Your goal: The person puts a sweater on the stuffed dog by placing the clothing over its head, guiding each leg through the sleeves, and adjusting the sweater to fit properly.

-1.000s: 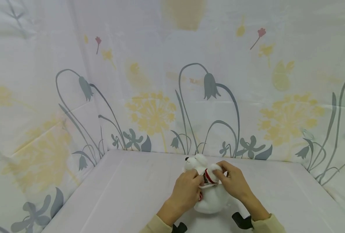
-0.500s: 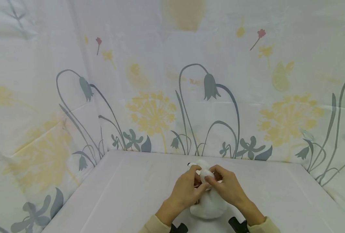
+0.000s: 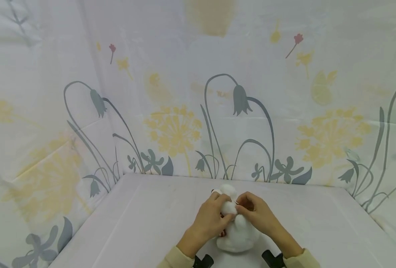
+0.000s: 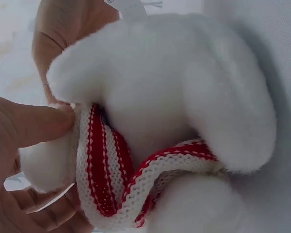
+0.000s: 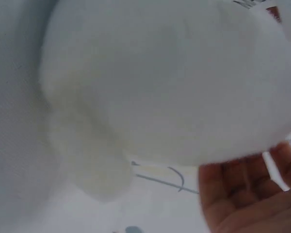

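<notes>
A white plush bear (image 3: pixel 239 238) sits on the table between both hands, its head turned away to the back. It wears a knitted red-and-white striped sweater (image 4: pixel 102 179), partly pulled out of place. My left hand (image 3: pixel 209 216) grips a white paw (image 4: pixel 46 158) where it pokes out at the sweater's edge, thumb on top and fingers behind. Thumb and fingertips of my right hand (image 3: pixel 259 214) pinch at the bear's upper body, close to the left fingertips; the exact spot is hidden. In the right wrist view, the bear's white body hides those right fingertips.
The white table (image 3: pixel 151 216) extends around the bear. Behind it hangs a white curtain (image 3: pixel 177 74) printed with grey and yellow flowers. Black camera straps (image 3: pixel 204 261) circle the wrists. A white label (image 4: pixel 128 7) sticks out from the bear.
The bear has sunk and turned slightly, its head lower than before. The right hand has moved left toward the left hand, and the left hand has shifted its grip onto the white paw.
</notes>
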A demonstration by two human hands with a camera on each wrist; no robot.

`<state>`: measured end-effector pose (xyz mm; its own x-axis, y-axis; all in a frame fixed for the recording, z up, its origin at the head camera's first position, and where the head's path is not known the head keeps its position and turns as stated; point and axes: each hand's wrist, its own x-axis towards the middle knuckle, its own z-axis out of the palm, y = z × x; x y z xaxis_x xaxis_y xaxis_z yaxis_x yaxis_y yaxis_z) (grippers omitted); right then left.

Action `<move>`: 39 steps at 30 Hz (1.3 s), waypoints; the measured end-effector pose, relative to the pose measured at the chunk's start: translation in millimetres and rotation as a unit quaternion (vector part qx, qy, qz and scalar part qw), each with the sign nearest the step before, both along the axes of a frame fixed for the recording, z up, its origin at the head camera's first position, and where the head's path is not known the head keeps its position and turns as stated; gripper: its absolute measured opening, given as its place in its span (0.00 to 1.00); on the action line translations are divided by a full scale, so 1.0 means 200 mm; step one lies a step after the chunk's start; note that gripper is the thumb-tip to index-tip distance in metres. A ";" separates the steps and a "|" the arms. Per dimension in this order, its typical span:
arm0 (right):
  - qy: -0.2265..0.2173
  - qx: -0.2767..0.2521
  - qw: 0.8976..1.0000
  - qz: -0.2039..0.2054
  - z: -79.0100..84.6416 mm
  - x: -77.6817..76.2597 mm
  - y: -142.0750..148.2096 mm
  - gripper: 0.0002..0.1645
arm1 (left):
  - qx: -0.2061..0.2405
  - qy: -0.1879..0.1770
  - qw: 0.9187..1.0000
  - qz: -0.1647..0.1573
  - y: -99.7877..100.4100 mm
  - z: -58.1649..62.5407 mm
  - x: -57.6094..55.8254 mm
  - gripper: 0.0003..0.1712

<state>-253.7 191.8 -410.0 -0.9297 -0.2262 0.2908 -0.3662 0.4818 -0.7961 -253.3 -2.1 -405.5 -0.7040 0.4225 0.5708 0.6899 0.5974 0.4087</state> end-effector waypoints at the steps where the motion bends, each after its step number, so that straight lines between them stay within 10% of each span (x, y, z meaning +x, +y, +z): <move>1: -0.013 0.008 1.000 -0.014 0.00 0.00 0.00 0.16 | 0.002 -0.003 1.000 -0.001 0.00 0.00 0.00 0.17; 6: -0.120 0.024 0.992 -0.042 -0.03 -0.02 0.02 0.27 | 0.010 -0.014 1.000 -0.001 0.00 0.00 0.01 0.17; 14: -0.238 -0.094 0.966 0.043 -0.07 -0.04 0.03 0.37 | 0.021 -0.074 0.997 -0.006 0.02 0.00 0.02 0.19; 24: -0.012 -0.038 0.994 -0.098 -0.02 -0.03 0.01 0.36 | 0.110 -0.024 0.993 -0.033 0.00 -0.02 -0.05 0.21; 31: 0.025 0.001 0.997 -0.076 -0.07 -0.03 -0.02 0.35 | 0.081 -0.064 0.994 0.033 -0.04 -0.03 -0.06 0.14; 39: 0.044 -0.001 0.997 -0.062 -0.08 -0.03 -0.02 0.34 | 0.000 0.104 0.991 0.081 -0.02 -0.02 -0.04 0.09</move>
<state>-259.5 186.9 -426.5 -0.9212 -0.1106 0.3729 -0.3726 0.5264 -0.7643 -262.0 -5.6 -409.2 -0.6296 0.3145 0.7104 0.6546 0.7073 0.2670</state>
